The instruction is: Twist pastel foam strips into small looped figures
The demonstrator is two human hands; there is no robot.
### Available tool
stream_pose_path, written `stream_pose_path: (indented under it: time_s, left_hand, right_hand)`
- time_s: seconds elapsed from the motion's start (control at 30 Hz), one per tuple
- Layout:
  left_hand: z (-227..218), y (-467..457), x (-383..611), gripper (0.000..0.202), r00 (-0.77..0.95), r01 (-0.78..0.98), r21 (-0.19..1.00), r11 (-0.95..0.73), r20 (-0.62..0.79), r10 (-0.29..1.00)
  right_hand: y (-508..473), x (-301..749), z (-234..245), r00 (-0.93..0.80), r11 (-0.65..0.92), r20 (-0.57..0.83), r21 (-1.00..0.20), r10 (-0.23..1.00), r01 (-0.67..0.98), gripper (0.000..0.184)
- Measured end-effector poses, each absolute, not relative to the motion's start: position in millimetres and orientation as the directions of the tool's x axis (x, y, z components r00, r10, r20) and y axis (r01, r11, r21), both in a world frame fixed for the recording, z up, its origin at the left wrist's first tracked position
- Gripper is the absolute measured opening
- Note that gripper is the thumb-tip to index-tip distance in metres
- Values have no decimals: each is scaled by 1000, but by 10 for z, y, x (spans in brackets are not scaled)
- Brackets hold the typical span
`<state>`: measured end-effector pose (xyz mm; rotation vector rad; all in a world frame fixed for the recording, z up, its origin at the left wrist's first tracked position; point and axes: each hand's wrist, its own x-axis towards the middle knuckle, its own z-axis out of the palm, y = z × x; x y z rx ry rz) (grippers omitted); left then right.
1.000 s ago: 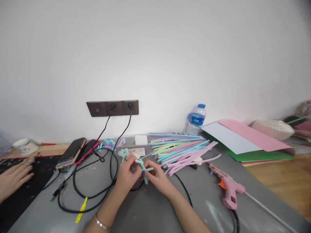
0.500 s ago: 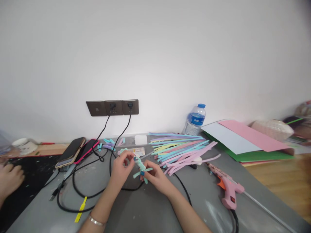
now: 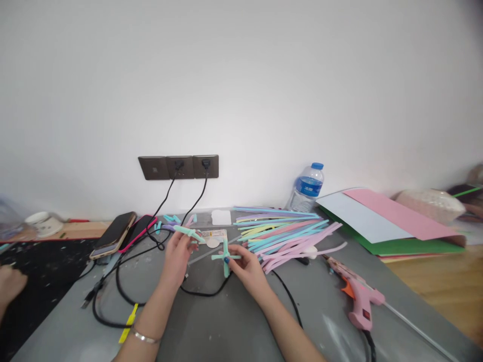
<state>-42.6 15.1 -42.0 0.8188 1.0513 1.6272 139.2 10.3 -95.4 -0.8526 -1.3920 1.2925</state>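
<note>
My left hand (image 3: 178, 253) is closed on a mint-green pipe cleaner piece (image 3: 185, 232), which sticks out past the fingertips and seems to have a short crossing part. To its right, my right hand (image 3: 245, 266) pinches a mint-green pipe cleaner cross (image 3: 226, 246) near its centre, its arms spreading up, down and sideways. Both hands are above the grey table (image 3: 211, 327), and the two pieces are apart. Just beyond the right hand lies a fan of pastel pipe cleaners (image 3: 279, 229). Short pipe cleaner pieces (image 3: 172, 218) lie behind the left hand.
A pink glue gun (image 3: 360, 296) lies at the right, with its cord at the front. Black cables (image 3: 121, 281) loop across the left side near two phones (image 3: 113, 235). A water bottle (image 3: 308, 186) and coloured paper (image 3: 377, 216) are at the back right. Another person's hand (image 3: 11, 284) shows far left.
My hands have moved apart from being close together over the mint-green pieces. The left went leftward with one piece, and the cross in my right hand now stands more upright. The view shifted slightly.
</note>
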Motion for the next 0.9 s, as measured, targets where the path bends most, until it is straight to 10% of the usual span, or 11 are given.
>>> stream_pose_path:
  time_s: [0.2,0.47,0.9]
  left_hand:
    - [-529,102,-312,12,-168,62,983,-173,181,969]
    - [-589,7,-228,8,69,661,651,-374,444,893]
    - [-521,54,-203,13,-80,-95,995,2,-10,997]
  right_hand:
    - [58,1375,-985,-100,345,337,-935,936,78,28]
    - [12,1447,-774,-183,565,537,-807,823,171,29]
    - [75,1471,-849,-23,356,382,-880,924,-315,12]
